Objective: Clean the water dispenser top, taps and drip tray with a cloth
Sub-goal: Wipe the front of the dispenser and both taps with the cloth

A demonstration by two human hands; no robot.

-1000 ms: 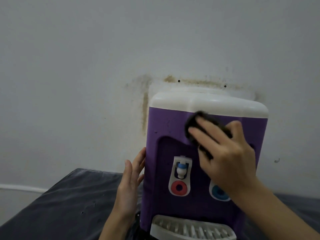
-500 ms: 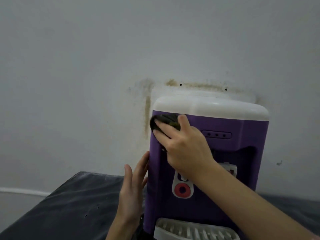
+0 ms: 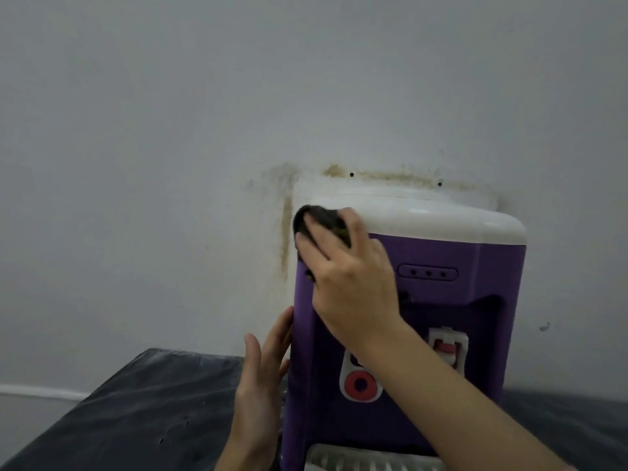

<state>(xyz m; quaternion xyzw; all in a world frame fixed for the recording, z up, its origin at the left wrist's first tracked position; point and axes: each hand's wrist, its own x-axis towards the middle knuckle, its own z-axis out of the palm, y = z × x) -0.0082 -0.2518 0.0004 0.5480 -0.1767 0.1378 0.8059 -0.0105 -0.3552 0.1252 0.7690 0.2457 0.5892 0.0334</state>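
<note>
A purple water dispenser [image 3: 475, 317] with a white top [image 3: 441, 215] stands against the wall. My right hand [image 3: 350, 277] presses a dark cloth [image 3: 319, 219] onto the upper left front corner, where the white top meets the purple body. My left hand [image 3: 261, 379] lies flat with straight fingers against the dispenser's left side. One tap with a red button [image 3: 360, 384] shows below my right forearm, and a second tap [image 3: 447, 348] sits to its right. The white drip tray [image 3: 339, 458] peeks out at the bottom edge.
The dispenser sits on a dark grey surface [image 3: 136, 419] that runs left and right of it. The white wall [image 3: 204, 130] behind carries brown stains [image 3: 287, 232] around the dispenser's top.
My right hand has carried the cloth from the middle of the front panel leftward and up to the top left corner. My left hand has stayed on the side.
</note>
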